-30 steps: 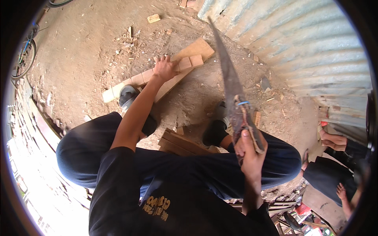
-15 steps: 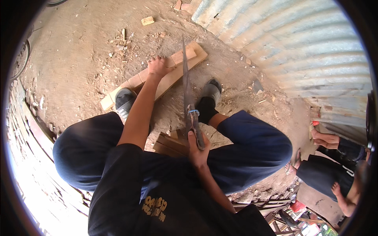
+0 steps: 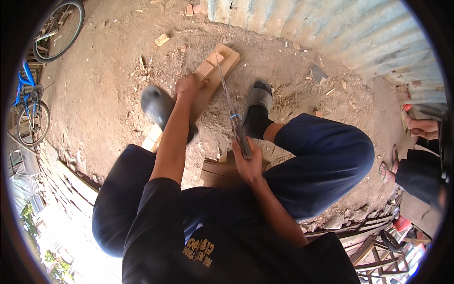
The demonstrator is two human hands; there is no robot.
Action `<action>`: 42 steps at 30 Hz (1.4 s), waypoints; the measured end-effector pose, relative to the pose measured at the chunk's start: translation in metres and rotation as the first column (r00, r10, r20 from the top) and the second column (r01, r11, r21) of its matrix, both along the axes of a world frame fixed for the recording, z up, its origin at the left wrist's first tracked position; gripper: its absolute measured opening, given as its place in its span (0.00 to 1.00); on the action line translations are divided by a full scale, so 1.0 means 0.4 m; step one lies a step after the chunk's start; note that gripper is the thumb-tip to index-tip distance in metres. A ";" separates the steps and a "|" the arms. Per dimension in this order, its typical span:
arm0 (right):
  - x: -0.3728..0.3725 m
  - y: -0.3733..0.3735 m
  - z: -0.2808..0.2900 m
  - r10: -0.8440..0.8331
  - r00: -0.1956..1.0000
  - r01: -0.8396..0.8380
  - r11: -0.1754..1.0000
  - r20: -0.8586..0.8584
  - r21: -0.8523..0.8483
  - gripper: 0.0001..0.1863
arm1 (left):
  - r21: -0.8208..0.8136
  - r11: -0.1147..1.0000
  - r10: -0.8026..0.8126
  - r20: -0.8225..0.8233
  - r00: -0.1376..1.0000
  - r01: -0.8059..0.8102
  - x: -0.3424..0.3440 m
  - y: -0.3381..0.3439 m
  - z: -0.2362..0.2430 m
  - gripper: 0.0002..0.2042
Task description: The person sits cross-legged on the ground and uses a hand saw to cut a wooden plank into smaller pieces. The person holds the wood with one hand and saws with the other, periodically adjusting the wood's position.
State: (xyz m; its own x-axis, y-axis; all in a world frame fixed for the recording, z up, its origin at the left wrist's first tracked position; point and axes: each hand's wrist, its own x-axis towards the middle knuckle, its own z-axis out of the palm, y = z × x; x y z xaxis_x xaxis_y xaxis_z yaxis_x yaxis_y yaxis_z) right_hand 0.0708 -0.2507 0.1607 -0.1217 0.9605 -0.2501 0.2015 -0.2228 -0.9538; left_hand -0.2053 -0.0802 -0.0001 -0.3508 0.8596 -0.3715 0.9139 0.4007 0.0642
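Note:
In my right hand (image 3: 249,158) is the dark handle of a hand saw (image 3: 226,92), with something blue wrapped near the blade's base. The blade points away from me, its tip by the far end of the wood. My left hand (image 3: 187,87) is closed on a narrow light wooden strip (image 3: 206,69), which lies along a wider wooden board (image 3: 230,57). Dark lines cross the strip. The board slants from far right to near left, partly hidden by my left forearm and my blurred left shoe (image 3: 158,105).
A brown wood block (image 3: 222,173) sits between my legs. My right foot (image 3: 260,97) rests on the dirt, right of the board. Wood scraps (image 3: 162,39) lie about. A corrugated metal sheet (image 3: 321,28) stands far right, a blue bicycle (image 3: 30,102) left, and another person's legs (image 3: 416,173) right.
My left foot has shifted on the board and blurs. The board now points more steeply away from me. My left hand's fingers have curled in, and the saw tip has swung leftward toward the strip.

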 end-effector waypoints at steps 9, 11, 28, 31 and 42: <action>-0.010 -0.020 -0.053 0.102 0.991 -0.102 0.995 0.082 0.002 0.09 | -0.014 0.998 0.056 0.023 0.998 -0.056 0.009 -0.008 0.011 0.45; -0.019 -0.026 -0.068 0.115 0.990 -0.117 0.993 0.083 0.021 0.09 | -0.022 0.997 0.076 0.079 0.994 -0.075 -0.020 -0.001 -0.007 0.46; -0.016 -0.021 -0.069 0.141 0.976 -0.144 0.990 0.168 0.007 0.07 | 0.298 0.914 0.235 0.165 0.958 -0.276 0.044 -0.155 -0.028 0.38; -0.004 -0.034 -0.094 0.126 0.984 -0.136 0.988 0.127 0.074 0.07 | 0.421 0.879 0.193 0.120 0.974 -0.226 0.046 -0.231 -0.071 0.39; -0.025 -0.068 -0.045 0.112 0.992 -0.115 0.992 0.061 0.045 0.07 | 0.344 0.930 0.113 0.069 0.991 -0.130 -0.004 -0.240 -0.051 0.38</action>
State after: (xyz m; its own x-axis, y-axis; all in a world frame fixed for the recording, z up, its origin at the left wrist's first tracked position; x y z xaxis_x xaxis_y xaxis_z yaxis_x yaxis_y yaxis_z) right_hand 0.0608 -0.2780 0.1426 -0.2169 0.9526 -0.2131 0.2780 -0.1490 -0.9490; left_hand -0.2070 -0.1764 -0.0206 -0.4501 0.8897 -0.0762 0.8521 0.4535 0.2614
